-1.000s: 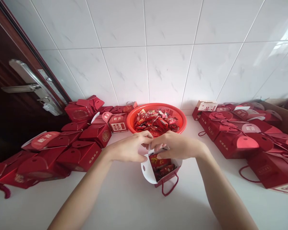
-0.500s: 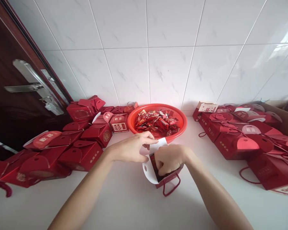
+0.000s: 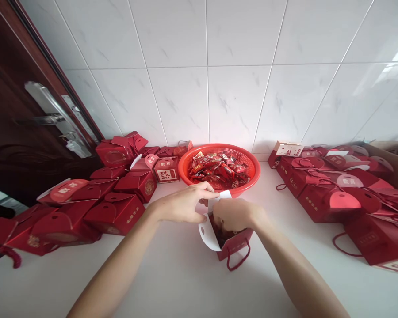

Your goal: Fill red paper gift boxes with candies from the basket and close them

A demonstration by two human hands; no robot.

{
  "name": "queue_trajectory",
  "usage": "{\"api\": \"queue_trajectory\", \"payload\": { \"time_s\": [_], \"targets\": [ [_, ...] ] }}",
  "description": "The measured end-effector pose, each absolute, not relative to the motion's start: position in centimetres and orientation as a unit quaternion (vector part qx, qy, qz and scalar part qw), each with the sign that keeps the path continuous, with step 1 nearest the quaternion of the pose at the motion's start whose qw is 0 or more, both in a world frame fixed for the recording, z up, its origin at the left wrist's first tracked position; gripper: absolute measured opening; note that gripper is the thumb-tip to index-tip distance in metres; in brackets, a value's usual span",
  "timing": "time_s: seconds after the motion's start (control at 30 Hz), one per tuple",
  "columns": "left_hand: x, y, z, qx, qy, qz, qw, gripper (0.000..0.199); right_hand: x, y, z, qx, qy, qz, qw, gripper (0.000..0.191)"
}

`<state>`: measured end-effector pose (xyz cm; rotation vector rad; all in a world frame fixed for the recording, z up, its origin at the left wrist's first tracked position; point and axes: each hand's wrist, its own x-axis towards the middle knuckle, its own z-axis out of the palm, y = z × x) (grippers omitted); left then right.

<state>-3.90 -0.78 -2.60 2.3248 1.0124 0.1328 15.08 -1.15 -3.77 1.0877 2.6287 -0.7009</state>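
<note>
A red gift box with a twisted cord handle stands on the white tabletop, its white-lined flaps spread. My left hand holds it at the flaps, fingers at the back one and thumb by the left one. Into the box's mouth reaches my right hand, fingers curled and their tips hidden inside. Dark red contents show around that hand. Just behind the box, wrapped candies fill the middle of a red plastic basket.
Closed red gift boxes cluster on the left, beside a dark door with a metal handle. More red boxes with cords are packed on the right, near a cardboard carton. A white tiled wall rises behind the table.
My right hand has shifted slightly up and back within the box, uncovering more of its opening. My left hand stays at the flaps. The whole view has swung slightly left.
</note>
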Motion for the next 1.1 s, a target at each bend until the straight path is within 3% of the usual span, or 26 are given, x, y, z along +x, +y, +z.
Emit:
{"api": "queue_trajectory", "payload": {
  "time_s": [0.17,0.33,0.43,0.6,0.7,0.83,0.97,1.1],
  "targets": [
    [-3.7,-0.8,-2.4,0.876,0.381,0.041,0.292,0.058,16.1,-1.3,-2.9,0.376,0.906,-0.187,0.051,0.03],
    [-3.8,-0.7,-2.7,0.874,0.379,0.058,0.298,0.047,16.0,-1.4,-3.1,0.368,0.907,-0.189,0.078,0.027],
    [-4.0,-0.6,-2.8,0.872,0.386,0.055,0.296,0.038,16.9,-1.4,-2.3,0.364,0.903,-0.23,0.011,0.027],
    [-4.1,-0.5,-3.0,0.853,0.409,0.055,0.32,0.062,20.6,-2.0,0.0,0.419,0.869,-0.236,-0.119,0.029],
    [-4.1,-0.5,-3.0,0.852,0.418,0.046,0.312,0.068,22.3,-2.5,0.6,0.457,0.856,-0.222,-0.093,0.034],
    [-4.1,-0.6,-2.7,0.862,0.419,0.049,0.282,0.065,22.9,-2.7,0.7,0.479,0.836,-0.265,-0.023,0.057],
    [-4.2,-0.9,-2.2,0.869,0.411,0.066,0.269,0.061,22.5,-2.1,0.5,0.518,0.813,-0.266,0.025,0.048],
    [-3.8,-1.3,-2.0,0.877,0.382,0.084,0.279,0.04,21.7,-1.3,-0.3,0.553,0.793,-0.251,0.046,0.036]
  ]
}}
